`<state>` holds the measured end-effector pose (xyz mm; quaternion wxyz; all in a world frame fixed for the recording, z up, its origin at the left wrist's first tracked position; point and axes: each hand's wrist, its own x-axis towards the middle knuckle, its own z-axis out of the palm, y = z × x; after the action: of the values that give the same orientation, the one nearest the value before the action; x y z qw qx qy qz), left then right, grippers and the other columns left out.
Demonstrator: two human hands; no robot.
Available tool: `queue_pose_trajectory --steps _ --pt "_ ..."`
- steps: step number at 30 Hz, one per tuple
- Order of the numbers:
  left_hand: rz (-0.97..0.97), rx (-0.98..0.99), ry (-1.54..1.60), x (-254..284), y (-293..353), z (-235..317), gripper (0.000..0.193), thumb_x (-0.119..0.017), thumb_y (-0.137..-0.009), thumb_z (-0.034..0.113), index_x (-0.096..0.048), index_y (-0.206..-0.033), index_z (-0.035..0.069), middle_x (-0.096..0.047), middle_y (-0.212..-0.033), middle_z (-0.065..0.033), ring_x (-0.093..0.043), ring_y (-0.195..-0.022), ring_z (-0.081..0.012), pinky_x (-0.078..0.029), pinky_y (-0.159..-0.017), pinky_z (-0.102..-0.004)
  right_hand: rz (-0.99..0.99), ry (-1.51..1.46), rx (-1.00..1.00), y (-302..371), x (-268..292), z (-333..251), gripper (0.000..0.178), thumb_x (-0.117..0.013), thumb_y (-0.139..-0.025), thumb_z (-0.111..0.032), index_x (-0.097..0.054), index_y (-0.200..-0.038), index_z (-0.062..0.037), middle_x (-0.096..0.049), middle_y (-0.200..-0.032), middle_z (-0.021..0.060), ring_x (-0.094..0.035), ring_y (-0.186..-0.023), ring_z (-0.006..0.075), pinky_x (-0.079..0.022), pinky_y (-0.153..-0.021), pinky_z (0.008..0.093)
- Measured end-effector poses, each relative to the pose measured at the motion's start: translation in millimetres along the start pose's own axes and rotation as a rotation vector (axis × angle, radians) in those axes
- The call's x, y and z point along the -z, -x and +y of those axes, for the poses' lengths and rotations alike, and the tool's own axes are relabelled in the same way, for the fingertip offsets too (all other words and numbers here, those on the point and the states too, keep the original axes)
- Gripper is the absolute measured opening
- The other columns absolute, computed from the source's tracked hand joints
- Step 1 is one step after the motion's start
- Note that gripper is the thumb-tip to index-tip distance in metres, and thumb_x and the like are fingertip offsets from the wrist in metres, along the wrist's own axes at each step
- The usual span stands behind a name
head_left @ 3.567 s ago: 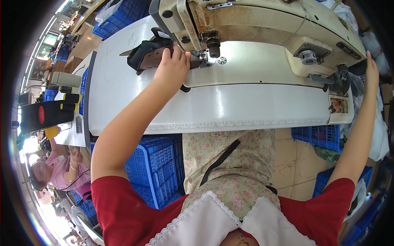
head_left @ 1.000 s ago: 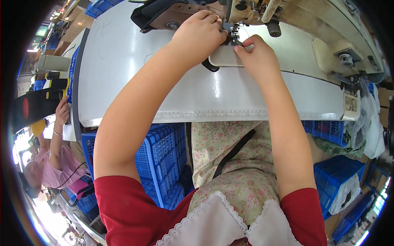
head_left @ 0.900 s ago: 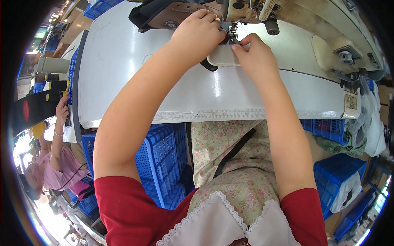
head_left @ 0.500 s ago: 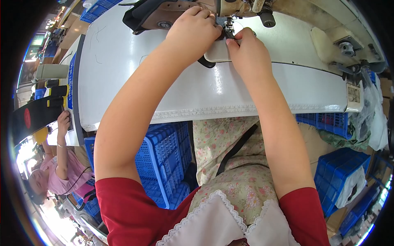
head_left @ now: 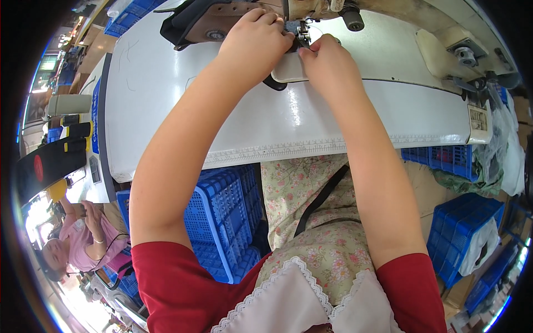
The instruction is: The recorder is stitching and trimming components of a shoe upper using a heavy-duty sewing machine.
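Left hand (head_left: 256, 38) lay knuckles-up on a brown leather piece (head_left: 222, 19), fingers curled and pressing it down against the machine bed just left of the needle area; whether anything was pinched under the fingers could not be told. Right hand (head_left: 325, 58) sat just right of the presser foot (head_left: 303, 34), thumb and forefinger closed narrow at the foot, apparently nipping a thread or the work's edge; too small to tell which. The two hands nearly touched, with the foot between them.

Judged step: positioning the work at the needle, not yet running a seam. The next move would call for keeping the leather flat and lined up under the foot, fingertips clear of the needle.

The leather piece, brown with a black edge, ran up and left from under the left hand, its near end hidden by that hand. A pale rounded plate (head_left: 288, 69) lay under the right hand's heel. The cream sewing machine head (head_left: 311, 6) stood directly above both hands. The white table (head_left: 166, 111) carried everything; blue crates (head_left: 222, 222) stood beneath it. Another person in pink (head_left: 83, 244) sat well apart at the far left.
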<state>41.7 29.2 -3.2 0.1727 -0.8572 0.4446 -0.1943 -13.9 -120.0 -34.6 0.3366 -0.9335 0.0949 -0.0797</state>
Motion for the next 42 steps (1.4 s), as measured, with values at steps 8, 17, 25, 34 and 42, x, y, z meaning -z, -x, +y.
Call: queue_pose_trajectory --steps 8,17,25,34,42 --pt "0.002 0.003 0.005 -3.4 -0.6 1.8 0.047 -0.066 -0.075 0.001 -0.070 -0.119 0.018 -0.067 -0.119 -0.0059 -0.058 -0.119 -0.0225 -0.038 -0.111 -0.0366 -0.025 -0.027 -0.062 3.9 -3.8 -9.2 0.026 -0.062 -0.090 -0.016 -0.053 -0.101 0.0064 -0.071 -0.090 0.0198 -0.071 -0.086 0.0362 -0.056 -0.075 0.0451" --pt "-0.052 -0.007 -0.022 -2.0 -3.5 3.6 0.046 -0.066 -0.077 0.001 -0.068 -0.120 0.017 -0.066 -0.122 -0.0075 -0.057 -0.121 -0.0226 -0.039 -0.109 -0.0364 -0.003 0.083 -0.073 5.4 -6.8 -15.3 0.025 -0.058 -0.091 -0.012 -0.050 -0.107 0.0051 -0.070 -0.093 0.0214 -0.070 -0.090 0.0359 -0.057 -0.077 0.0428" --pt "-0.033 0.011 -0.039 -5.2 2.9 3.5 0.051 -0.066 -0.077 0.001 -0.065 -0.125 0.017 -0.063 -0.128 -0.0086 -0.054 -0.126 -0.0220 -0.038 -0.110 -0.0361 0.019 0.021 -0.112 7.0 -8.4 -13.2 0.027 -0.059 -0.091 -0.015 -0.050 -0.108 0.0048 -0.071 -0.092 0.0210 -0.070 -0.088 0.0363 -0.057 -0.076 0.0444" --pt "-0.013 0.018 0.005 -6.7 4.2 3.8 0.052 -0.067 -0.076 0.001 -0.065 -0.125 0.017 -0.061 -0.131 -0.0104 -0.053 -0.127 -0.0224 -0.038 -0.110 -0.0373 0.064 0.020 -0.137 1.5 -10.1 -6.1 0.027 -0.064 -0.089 -0.025 -0.059 -0.101 -0.0009 -0.070 -0.088 0.0192 -0.069 -0.086 0.0364 -0.053 -0.077 0.0454" --pt "0.080 0.054 0.050 -11.1 31.5 -3.9 0.051 -0.060 -0.081 0.004 -0.062 -0.130 0.019 -0.058 -0.138 -0.0067 -0.050 -0.132 -0.0212 -0.037 -0.111 -0.0378 -0.043 -0.009 -0.055 28.4 22.6 13.5 0.033 -0.063 -0.089 -0.023 -0.056 -0.107 0.0033 -0.070 -0.091 0.0204 -0.070 -0.089 0.0359 -0.054 -0.079 0.0457"
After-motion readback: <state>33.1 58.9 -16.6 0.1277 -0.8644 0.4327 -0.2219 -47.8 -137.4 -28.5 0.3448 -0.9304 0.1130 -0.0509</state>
